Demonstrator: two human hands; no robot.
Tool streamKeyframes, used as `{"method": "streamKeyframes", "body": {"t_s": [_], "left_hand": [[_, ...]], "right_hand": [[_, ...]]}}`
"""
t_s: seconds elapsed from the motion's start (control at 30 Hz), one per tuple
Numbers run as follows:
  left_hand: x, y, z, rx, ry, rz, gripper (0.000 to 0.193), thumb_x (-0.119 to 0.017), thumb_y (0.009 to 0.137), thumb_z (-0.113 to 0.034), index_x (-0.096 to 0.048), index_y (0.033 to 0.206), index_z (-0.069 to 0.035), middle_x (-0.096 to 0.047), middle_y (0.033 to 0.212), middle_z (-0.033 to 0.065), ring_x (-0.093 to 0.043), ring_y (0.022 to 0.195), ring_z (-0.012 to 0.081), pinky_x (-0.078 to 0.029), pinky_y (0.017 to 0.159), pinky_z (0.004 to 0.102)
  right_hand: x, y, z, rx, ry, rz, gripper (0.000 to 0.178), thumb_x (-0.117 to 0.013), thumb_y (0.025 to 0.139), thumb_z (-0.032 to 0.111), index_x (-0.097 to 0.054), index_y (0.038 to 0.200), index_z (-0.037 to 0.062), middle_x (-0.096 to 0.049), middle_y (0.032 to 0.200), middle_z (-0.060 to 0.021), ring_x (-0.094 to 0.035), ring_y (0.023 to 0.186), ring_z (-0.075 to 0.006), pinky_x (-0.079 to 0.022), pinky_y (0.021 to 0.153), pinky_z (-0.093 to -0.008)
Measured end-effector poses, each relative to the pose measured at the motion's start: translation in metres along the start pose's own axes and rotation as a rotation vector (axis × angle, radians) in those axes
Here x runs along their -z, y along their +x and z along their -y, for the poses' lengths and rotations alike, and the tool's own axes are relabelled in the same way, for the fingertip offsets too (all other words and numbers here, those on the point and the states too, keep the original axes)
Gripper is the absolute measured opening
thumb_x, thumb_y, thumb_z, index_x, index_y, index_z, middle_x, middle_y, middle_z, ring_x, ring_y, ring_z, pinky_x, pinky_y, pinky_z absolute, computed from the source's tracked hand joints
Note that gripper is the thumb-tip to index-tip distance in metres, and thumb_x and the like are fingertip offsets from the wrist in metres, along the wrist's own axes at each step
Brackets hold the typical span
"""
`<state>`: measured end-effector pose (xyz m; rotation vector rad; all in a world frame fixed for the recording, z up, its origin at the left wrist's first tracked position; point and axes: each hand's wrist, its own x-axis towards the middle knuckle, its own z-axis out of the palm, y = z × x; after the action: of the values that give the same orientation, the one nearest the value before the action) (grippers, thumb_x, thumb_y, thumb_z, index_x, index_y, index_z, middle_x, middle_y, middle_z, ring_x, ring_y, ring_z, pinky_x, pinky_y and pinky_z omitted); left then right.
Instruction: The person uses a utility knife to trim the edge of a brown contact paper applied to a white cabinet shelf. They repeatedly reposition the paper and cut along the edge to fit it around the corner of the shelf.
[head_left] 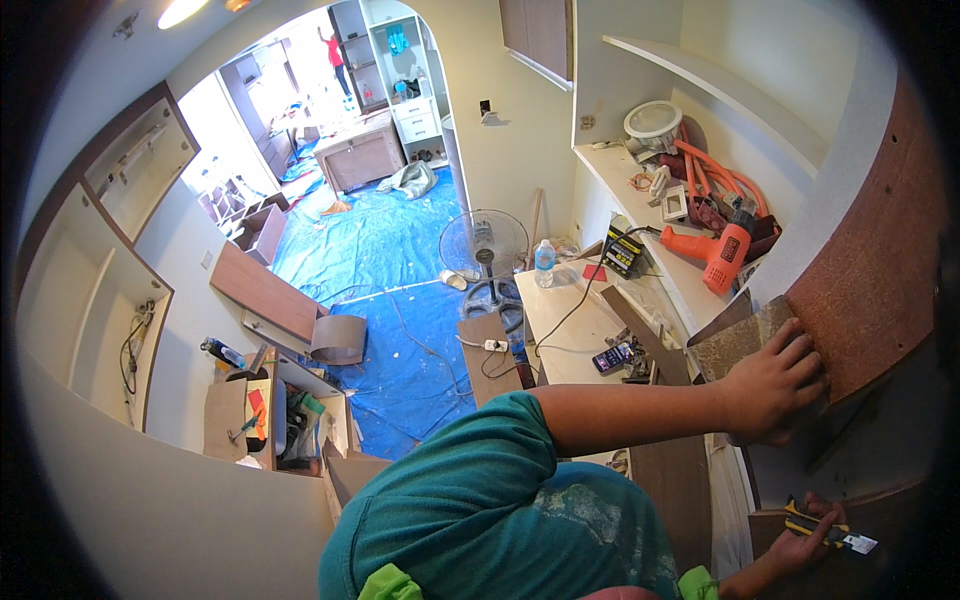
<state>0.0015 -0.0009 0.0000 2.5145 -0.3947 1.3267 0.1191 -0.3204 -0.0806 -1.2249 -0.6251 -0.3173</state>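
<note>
My left hand [775, 388] reaches across to the right, its fingers curled over a worn brown sheet piece [735, 345]. This piece lies against a larger curved reddish-brown panel [870, 260] that shows small holes. Lower down, my right hand [800, 545] is closed round a yellow-and-black utility knife [815, 526] whose pale metal end points right. Dark board surfaces are around the knife. An orange heat gun [728, 258] rests on the white shelf just beyond my left hand, its black cord running back to the left.
A pale worktop [565, 310] holds a water bottle [544, 264], a phone [612, 357] and a yellow-black box [625, 250]. Behind it stands a pedestal fan [485, 250]. Blue sheeting [350, 245] covers the floor. An open cabinet [300, 400] with tools stands at left. A distant person [333, 55] wears red.
</note>
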Motion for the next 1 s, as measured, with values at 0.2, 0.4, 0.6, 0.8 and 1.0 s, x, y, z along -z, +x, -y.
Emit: {"method": "streamKeyframes", "body": {"t_s": [0.2, 0.4, 0.6, 0.8, 1.0], "left_hand": [[0.001, 0.0, 0.0, 0.001, 0.0, 0.016, 0.092, -0.084, 0.055, -0.045, -0.057, 0.134, -0.006, -0.05, 0.13, 0.0206, -0.04, 0.134, 0.0446, -0.016, 0.12, 0.0662], [0.001, -0.001, 0.0, 0.001, -0.005, 0.022, 0.091, -0.083, 0.056, -0.045, -0.057, 0.134, -0.006, -0.049, 0.131, 0.0212, -0.04, 0.134, 0.0449, -0.016, 0.12, 0.066], [0.002, 0.0, -0.001, 0.006, -0.007, 0.028, 0.091, -0.083, 0.057, -0.045, -0.056, 0.135, -0.006, -0.049, 0.131, 0.0215, -0.039, 0.135, 0.0453, -0.016, 0.12, 0.0659], [-0.001, -0.001, -0.001, 0.007, -0.003, 0.016, 0.09, -0.083, 0.057, -0.044, -0.057, 0.133, -0.005, -0.05, 0.131, 0.0215, -0.04, 0.135, 0.0455, -0.016, 0.12, 0.066], [0.001, 0.0, -0.002, 0.011, -0.005, 0.014, 0.089, -0.083, 0.056, -0.043, -0.057, 0.133, -0.005, -0.05, 0.13, 0.0213, -0.041, 0.134, 0.0456, -0.017, 0.12, 0.0659]], "right_hand": [[-0.003, -0.001, 0.003, -0.021, -0.003, -0.013, 0.035, -0.048, 0.107, 0.023, -0.052, 0.12, -0.0091, -0.058, 0.086, -0.0106, -0.065, 0.091, -0.0251, -0.051, 0.094, -0.0402], [-0.007, -0.002, 0.007, -0.048, 0.034, -0.018, 0.036, -0.05, 0.106, 0.024, -0.052, 0.12, -0.0089, -0.057, 0.085, -0.0101, -0.065, 0.092, -0.0253, -0.051, 0.091, -0.0391], [-0.004, -0.001, 0.004, -0.021, 0.04, -0.003, 0.035, -0.049, 0.106, 0.023, -0.053, 0.12, -0.009, -0.057, 0.086, -0.0105, -0.065, 0.09, -0.0252, -0.052, 0.091, -0.0385], [-0.006, -0.002, 0.007, 0.037, -0.041, 0.028, 0.036, -0.048, 0.107, 0.024, -0.052, 0.12, -0.0098, -0.058, 0.087, -0.0115, -0.066, 0.091, -0.025, -0.053, 0.091, -0.0378], [0.002, 0.0, 0.001, 0.05, -0.012, 0.055, 0.036, -0.046, 0.108, 0.022, -0.05, 0.123, -0.0104, -0.057, 0.088, -0.0112, -0.066, 0.093, -0.0253, -0.053, 0.092, -0.0386]]}}
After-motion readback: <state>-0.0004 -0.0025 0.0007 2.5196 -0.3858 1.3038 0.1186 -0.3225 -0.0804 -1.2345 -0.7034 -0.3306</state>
